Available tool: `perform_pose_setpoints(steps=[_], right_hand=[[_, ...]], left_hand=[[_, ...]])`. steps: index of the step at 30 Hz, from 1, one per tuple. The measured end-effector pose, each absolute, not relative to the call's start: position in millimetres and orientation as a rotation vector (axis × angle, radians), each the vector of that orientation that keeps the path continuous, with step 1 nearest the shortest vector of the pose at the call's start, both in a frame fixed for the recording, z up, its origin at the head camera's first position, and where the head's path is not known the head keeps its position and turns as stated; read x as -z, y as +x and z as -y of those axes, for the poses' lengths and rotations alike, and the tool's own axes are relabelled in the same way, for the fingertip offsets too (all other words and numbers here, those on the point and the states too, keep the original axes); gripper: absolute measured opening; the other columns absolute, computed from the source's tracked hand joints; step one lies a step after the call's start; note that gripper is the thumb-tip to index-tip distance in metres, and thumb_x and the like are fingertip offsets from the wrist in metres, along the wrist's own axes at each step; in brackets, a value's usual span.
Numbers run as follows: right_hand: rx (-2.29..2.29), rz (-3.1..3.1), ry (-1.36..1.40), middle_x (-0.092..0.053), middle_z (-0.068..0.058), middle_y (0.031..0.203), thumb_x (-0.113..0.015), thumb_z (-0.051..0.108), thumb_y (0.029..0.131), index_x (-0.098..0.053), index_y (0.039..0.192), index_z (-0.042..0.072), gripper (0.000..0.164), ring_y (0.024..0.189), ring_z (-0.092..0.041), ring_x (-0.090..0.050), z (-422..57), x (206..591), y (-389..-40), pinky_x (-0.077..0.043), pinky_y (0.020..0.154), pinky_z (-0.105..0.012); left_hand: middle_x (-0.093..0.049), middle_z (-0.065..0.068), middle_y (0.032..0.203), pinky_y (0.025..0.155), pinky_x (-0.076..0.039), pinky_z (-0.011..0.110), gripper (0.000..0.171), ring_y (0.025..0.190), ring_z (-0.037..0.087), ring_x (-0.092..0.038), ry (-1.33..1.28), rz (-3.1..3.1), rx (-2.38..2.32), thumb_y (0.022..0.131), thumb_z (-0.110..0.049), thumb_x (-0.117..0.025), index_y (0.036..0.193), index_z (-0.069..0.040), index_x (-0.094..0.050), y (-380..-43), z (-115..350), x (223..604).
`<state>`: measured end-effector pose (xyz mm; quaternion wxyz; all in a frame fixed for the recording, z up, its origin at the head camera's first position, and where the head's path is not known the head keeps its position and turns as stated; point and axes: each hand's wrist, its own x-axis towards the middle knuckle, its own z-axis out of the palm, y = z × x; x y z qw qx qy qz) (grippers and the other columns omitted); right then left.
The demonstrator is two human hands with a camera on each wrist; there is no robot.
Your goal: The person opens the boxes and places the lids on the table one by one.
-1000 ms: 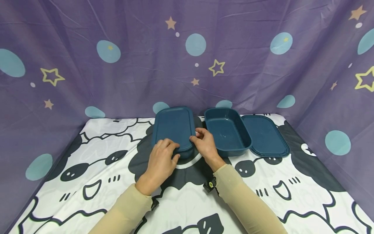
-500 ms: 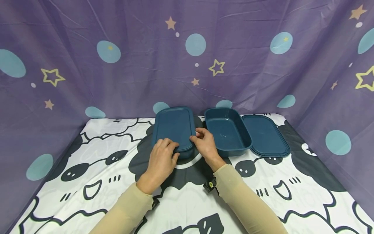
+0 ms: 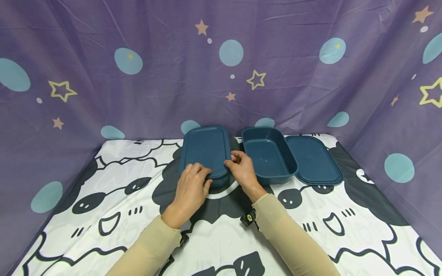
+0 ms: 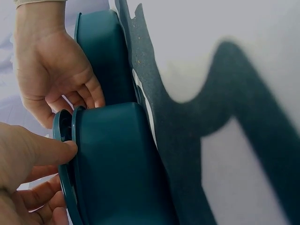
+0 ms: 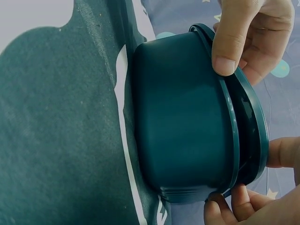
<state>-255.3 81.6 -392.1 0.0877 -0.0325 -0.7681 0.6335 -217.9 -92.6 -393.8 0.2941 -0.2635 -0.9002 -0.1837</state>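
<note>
A dark blue lid [image 3: 206, 147] lies over a deep rectangular plastic container [image 5: 180, 112] of the same colour. Along the near end a gap shows between lid and container rim, plain in the right wrist view. My left hand [image 3: 191, 188] holds the near left part of the lid, fingers on top and thumb [image 4: 65, 151] at the gap by the rim. At the near right corner my right hand [image 3: 244, 173] pinches the lid edge, its thumb on top and its other fingers [image 5: 241, 201] at the underside.
To the right stands a second, uncovered blue container [image 3: 266, 159]. Beside it lies another blue lid [image 3: 312, 159], flat on the cartoon-print cloth [image 3: 138, 214]. A purple curtain [image 3: 155, 96] with stars closes off the back and sides.
My left thumb has moved up slightly, from below the near edge to against the rim. My right hand, the lid and both containers have stayed put.
</note>
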Motion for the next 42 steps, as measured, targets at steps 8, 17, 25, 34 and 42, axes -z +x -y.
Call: perform_pose_setpoints(steps=[8, 17, 25, 34, 42], right_hand=[[-1.890, 2.292, -0.100, -0.056, -0.011, 0.103, -0.068, 0.009, 0.086, -0.056, 0.125, 0.000, 0.042, 0.096, -0.023, -0.053, -82.2, 393.1, -255.4, -0.047, 0.082, -0.035], [-1.878, 2.276, -0.089, -0.056, -0.014, 0.121, -0.061, 0.015, 0.091, -0.056, 0.125, 0.000, 0.038, 0.108, -0.027, -0.055, -81.6, 392.0, -254.3, -0.047, 0.089, -0.041], [-1.886, 2.305, -0.133, -0.057, -0.011, 0.120, -0.051, 0.029, 0.098, -0.054, 0.128, 0.004, 0.039, 0.111, -0.025, -0.052, -83.1, 392.1, -255.5, -0.043, 0.093, -0.042], [-2.007, 2.241, -0.168, -0.052, -0.016, 0.131, -0.037, 0.022, 0.103, -0.049, 0.133, -0.001, 0.040, 0.114, -0.028, -0.055, -83.4, 392.2, -256.6, -0.044, 0.096, -0.041], [-2.002, 2.272, -0.141, -0.051, -0.014, 0.129, -0.036, 0.014, 0.102, -0.047, 0.135, 0.001, 0.037, 0.116, -0.029, -0.051, -83.2, 394.7, -255.4, -0.042, 0.097, -0.044]], left_hand=[[-0.059, 0.007, 0.092, 0.074, -0.046, 0.038, 0.021, 0.084, 0.025, -0.051, -0.703, 2.406, 0.489, 0.076, -0.006, -0.079, 0.096, -0.006, -0.071, -218.4, 92.2, 393.9], [-0.060, 0.007, 0.092, 0.076, -0.045, 0.041, 0.020, 0.085, 0.026, -0.052, -0.700, 2.417, 0.464, 0.077, -0.006, -0.077, 0.096, -0.006, -0.070, -219.0, 91.7, 393.0], [-0.059, 0.007, 0.092, 0.074, -0.044, 0.041, 0.019, 0.085, 0.027, -0.052, -0.688, 2.405, 0.447, 0.078, -0.007, -0.077, 0.096, -0.006, -0.069, -219.3, 91.9, 393.9], [-0.059, 0.006, 0.092, 0.072, -0.042, 0.041, 0.018, 0.085, 0.027, -0.052, -0.677, 2.392, 0.456, 0.080, -0.008, -0.076, 0.096, -0.007, -0.067, -218.8, 92.0, 393.5], [-0.058, 0.006, 0.091, 0.068, -0.041, 0.041, 0.020, 0.084, 0.027, -0.052, -0.667, 2.369, 0.457, 0.080, -0.007, -0.075, 0.097, -0.008, -0.065, -217.9, 93.1, 392.9]])
